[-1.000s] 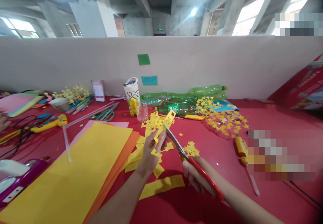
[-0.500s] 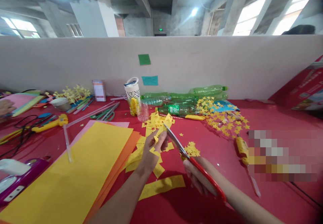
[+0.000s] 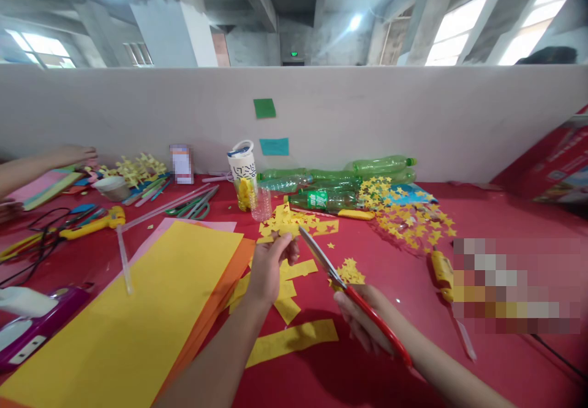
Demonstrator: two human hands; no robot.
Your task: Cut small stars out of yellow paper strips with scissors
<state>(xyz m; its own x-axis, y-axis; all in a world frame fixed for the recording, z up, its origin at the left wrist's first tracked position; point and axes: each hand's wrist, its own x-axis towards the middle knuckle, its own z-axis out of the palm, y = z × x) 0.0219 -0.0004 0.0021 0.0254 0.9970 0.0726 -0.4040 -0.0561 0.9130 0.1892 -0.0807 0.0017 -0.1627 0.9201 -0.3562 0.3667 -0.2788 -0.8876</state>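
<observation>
My right hand (image 3: 365, 319) is closed around the red handles of a pair of scissors (image 3: 319, 253). The blades look nearly closed and point up and left, their tips beside the yellow paper. My left hand (image 3: 271, 264) pinches a yellow paper strip (image 3: 263, 238) between thumb and fingers; part of it is hidden by the fingers. Just beyond lie yellow scraps with star-shaped holes (image 3: 324, 226). A small pile of yellow paper stars (image 3: 350, 270) rests beside the blades. Several yellow strips (image 3: 294, 339) lie under and near my left wrist.
Yellow sheets (image 3: 138, 310) over orange ones cover the left. Green plastic bottles (image 3: 337, 200) lie along the partition by a white cup (image 3: 242, 166). Strung stars (image 3: 413, 221) and a yellow glue gun (image 3: 441, 270) are at right. Another person's arm (image 3: 46, 162) reaches in at far left.
My left hand has turned and shifted slightly left, drawing the strip away from the blade tips. The right hand and scissors stay nearly still. The other person's arm has come further into view.
</observation>
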